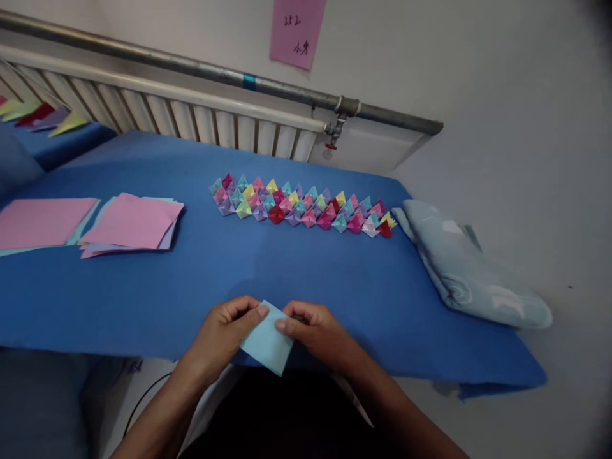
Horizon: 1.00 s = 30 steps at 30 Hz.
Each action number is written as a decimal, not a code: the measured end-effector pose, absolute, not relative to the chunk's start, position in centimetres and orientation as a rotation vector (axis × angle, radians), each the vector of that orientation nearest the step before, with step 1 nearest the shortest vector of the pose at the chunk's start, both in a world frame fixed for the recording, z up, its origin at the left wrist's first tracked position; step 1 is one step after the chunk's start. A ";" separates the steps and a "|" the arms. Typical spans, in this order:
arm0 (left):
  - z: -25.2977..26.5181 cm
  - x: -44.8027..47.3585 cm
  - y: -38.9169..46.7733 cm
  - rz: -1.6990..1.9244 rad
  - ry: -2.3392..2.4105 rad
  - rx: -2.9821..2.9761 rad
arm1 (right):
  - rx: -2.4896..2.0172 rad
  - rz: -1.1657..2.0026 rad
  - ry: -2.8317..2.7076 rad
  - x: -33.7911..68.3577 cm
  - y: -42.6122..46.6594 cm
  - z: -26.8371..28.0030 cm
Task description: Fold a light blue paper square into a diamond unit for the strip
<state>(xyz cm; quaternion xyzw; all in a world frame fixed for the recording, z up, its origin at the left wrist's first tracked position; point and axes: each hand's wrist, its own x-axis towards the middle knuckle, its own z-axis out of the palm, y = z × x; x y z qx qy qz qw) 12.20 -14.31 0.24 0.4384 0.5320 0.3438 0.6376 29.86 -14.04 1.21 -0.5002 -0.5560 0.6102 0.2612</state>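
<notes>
Bare hands [225,328] pinch pale-blue paper [268,344] — smooth, squarish, apparently folded.

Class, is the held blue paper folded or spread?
Folded, apparently: the blue paper looks much smaller than the pink sheets, though nearer the camera.

1. So the pink paper [297,33] on the wall [406,57] has a handwritten number [292,20] in dark ink, looks like "252".
2. Right below it, two handwritten characters [301,48]: first one's pretty much "小", second's too scrawly for me, tbh.

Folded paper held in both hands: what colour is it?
Light blue; the folded paper shows in the head view.
</notes>
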 end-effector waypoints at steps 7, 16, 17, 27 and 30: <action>0.1 12.2 -15.1 0.627 1.182 1.053 | -1.444 1.492 -1.490 30.0 -14.3 0.8; -1.1 11.8 -14.7 0.640 1.587 1.686 | -1.595 0.945 -1.964 30.6 -15.2 0.0; -1.2 11.9 -14.7 0.661 1.631 1.802 | -1.599 0.912 -2.019 30.6 -15.2 0.0; -2.4 11.9 -15.3 0.735 1.159 2.504 | -1.688 0.613 -2.381 31.2 -14.9 0.9; -2.4 11.3 -15.3 0.741 1.134 2.495 | -1.657 0.457 -2.392 31.5 -15.6 1.3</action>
